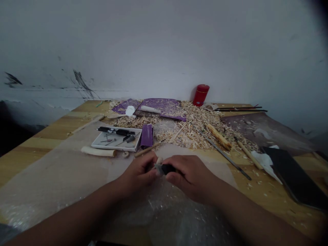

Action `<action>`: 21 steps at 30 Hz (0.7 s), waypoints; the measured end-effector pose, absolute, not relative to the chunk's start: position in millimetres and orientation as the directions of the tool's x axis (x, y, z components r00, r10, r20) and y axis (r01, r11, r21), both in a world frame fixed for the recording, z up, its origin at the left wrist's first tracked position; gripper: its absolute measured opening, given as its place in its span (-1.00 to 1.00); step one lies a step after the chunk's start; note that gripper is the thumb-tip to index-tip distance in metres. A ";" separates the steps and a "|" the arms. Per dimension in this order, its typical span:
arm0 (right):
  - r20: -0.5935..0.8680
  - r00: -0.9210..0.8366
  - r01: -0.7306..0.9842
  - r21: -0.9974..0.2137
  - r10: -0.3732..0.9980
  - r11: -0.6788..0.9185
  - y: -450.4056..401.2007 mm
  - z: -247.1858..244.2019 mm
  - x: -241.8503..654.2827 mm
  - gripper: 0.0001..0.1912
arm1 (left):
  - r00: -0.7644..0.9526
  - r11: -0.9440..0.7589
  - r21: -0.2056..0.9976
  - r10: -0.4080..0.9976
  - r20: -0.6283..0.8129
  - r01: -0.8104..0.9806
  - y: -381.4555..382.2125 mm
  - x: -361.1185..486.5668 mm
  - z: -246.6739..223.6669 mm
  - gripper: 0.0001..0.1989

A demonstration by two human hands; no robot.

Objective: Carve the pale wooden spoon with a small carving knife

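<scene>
My left hand (140,172) is closed around a small pale piece of wood (159,160), most of it hidden by the fingers. In my right hand (193,176) is a carving knife (167,168), its black grip between thumb and fingers. The short grey blade lies against or very near the wood, by my left thumb; contact cannot be made out. Both hands are together over the plastic sheet (102,181). Just beyond them lies a thin wooden stick (147,150).
Wood shavings (205,123) cover the table's back middle. Left stands a white tray (115,147) of tools beside a curved wood piece (97,151). A metal file (225,155), a black slab (289,174) and a stick (247,152) lie right. A red canister (201,95) leans at the wall.
</scene>
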State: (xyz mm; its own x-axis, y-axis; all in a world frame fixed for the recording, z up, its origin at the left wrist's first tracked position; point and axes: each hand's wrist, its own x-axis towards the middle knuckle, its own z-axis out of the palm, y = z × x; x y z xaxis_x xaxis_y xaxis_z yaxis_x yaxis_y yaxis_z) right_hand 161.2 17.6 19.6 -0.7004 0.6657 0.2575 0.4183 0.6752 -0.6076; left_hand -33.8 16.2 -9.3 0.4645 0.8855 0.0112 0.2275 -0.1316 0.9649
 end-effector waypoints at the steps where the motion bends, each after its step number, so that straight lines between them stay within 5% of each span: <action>1: 0.258 -0.708 0.414 -0.602 0.658 0.682 16.9 19.8 160.6 -0.66 | 0.463 -0.163 0.946 0.886 0.016 0.279 17.0 -33.4 -9.3 -0.77; 5: 0.262 -0.738 0.396 -0.579 0.622 0.713 16.3 20.5 159.9 -0.66 | 0.453 -0.238 0.890 0.891 0.041 0.388 16.7 -31.5 -6.8 -0.83; 14: 0.258 -0.689 0.583 -0.359 0.678 0.729 28.7 13.1 169.7 -0.59 | 0.472 0.151 0.982 0.878 -0.080 -0.116 10.9 -30.4 -0.3 -0.84; 21: 0.259 -0.703 0.604 -0.275 0.663 0.748 27.8 12.3 167.2 -0.58 | 0.526 0.330 0.923 0.830 -0.185 -0.197 7.2 -27.3 5.3 -0.91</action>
